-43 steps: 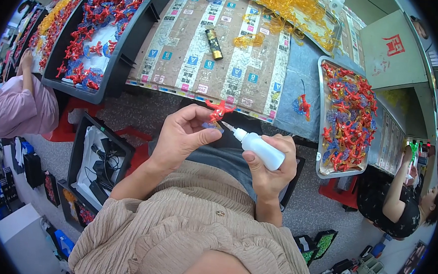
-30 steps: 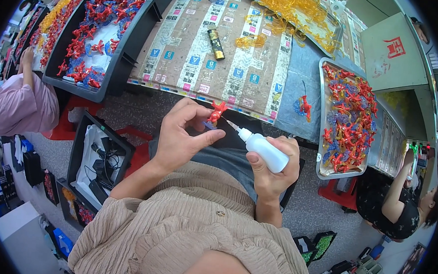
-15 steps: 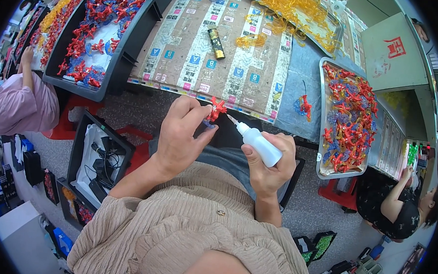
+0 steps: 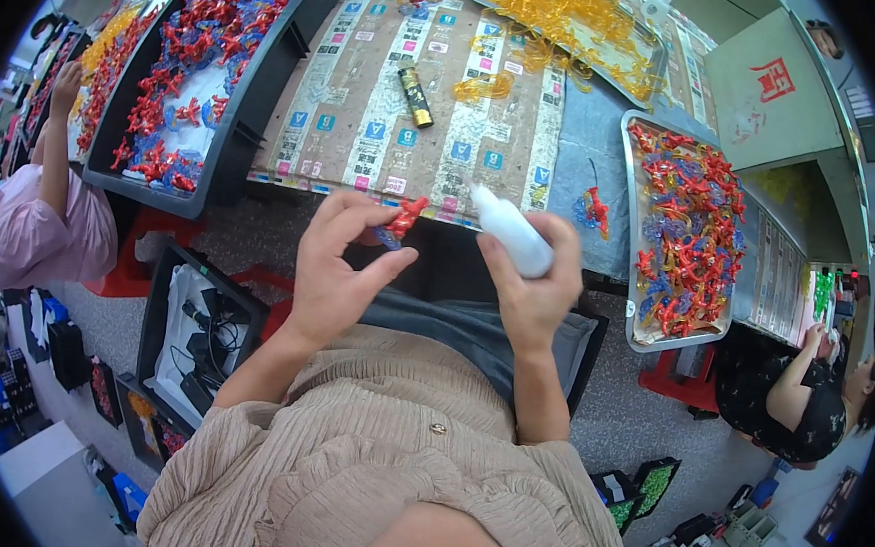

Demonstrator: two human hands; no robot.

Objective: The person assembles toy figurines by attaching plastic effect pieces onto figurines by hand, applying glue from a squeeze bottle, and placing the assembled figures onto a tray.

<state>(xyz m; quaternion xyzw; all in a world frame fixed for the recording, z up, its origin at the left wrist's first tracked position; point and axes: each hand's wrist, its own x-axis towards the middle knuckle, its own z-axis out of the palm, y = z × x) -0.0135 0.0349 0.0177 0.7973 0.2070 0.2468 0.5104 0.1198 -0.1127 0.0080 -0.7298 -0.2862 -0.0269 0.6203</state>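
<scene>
Between the fingertips of my left hand is a small red and blue plastic figure, held just off the table's near edge. My right hand is wrapped round a white squeeze bottle with a narrow nozzle. The nozzle points up and to the left, apart from the figure. Beyond them lies the table, covered with printed cardboard. A black and gold cylinder rests on it. On the blue sheet at the right sits another red and blue figure.
A deep black tray of red and blue figures stands at the left. To the right is a metal tray of mixed pieces, and yellow strands fill another tray at the back. People sit on both sides.
The bottle has tilted more upright, and its nozzle has moved away from the figure. My left hand has shifted slightly left and down with the figure.
</scene>
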